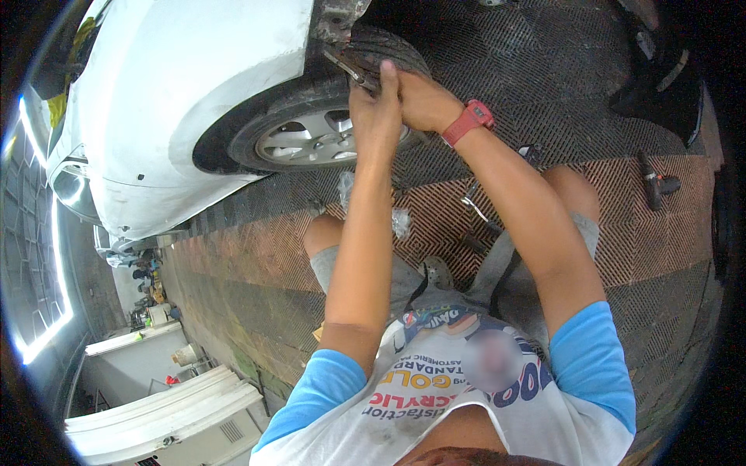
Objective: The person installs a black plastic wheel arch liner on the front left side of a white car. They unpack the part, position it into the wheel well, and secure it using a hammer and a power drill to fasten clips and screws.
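In front of me is the wheel [307,140] of a white car [194,78], its silver rim facing me. My left hand [374,113] is closed on a slim metal tool [347,68], like pliers, beside the upper part of the tyre; its exact kind is unclear. The tool points up and left, close to the edge of the car body. Pressed against the left hand is my right hand [426,101], its wrist wearing a red watch [472,123]. Its fingers are curled and partly hidden behind the left hand, so what they grip does not show.
Between my knees a shiny metal tool [472,200] lies on the ribbed floor mat [614,210], with clear plastic wrap [400,223] nearby. A cordless drill [657,185] and a large black panel [660,89] lie to the right. White cabinets [167,419] stand at the lower left.
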Motion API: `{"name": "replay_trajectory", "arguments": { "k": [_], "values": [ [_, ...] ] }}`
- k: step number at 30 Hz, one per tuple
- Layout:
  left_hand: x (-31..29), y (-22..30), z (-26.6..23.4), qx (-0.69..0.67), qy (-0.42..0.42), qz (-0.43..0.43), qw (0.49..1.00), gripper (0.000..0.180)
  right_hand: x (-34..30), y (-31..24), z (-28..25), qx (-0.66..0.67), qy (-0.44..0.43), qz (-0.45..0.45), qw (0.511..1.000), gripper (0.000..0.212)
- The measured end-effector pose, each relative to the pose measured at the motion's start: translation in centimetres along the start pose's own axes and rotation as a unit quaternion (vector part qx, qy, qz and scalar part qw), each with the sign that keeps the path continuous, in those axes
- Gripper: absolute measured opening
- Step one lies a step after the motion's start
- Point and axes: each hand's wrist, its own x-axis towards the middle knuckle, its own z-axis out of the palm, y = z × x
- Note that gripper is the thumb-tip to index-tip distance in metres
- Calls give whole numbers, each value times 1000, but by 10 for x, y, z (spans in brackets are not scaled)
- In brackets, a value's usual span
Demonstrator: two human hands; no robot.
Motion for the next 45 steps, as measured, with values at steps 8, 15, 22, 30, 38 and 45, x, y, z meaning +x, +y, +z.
{"name": "replay_trajectory", "arguments": {
  "k": [8, 15, 22, 30, 38, 45],
  "values": [
    [33, -24, 7, -58, 7, -23, 998, 62, -23, -3, 14, -42, 93, 35, 994, 71],
    [38, -32, 23, -36, 71, -15, 997, 68, -24, 1, 25, -61, 190, 36, 979, 70],
    [37, -13, 28, -6, 84, 0, 996, 67, -19, -1, 19, -78, 173, 44, 981, 56],
    [28, -15, 15, 0, 50, 35, 998, 83, -12, 7, 12, -100, 145, 33, 984, 44],
    [31, 50, -52, -432, 60, 45, 899, 86, -10, 6, 11, -145, 162, 49, 975, 41],
    [33, 52, -60, -442, 78, 16, 893, 65, -2, 15, 13, -177, 160, 52, 970, 48]
  ]
}}
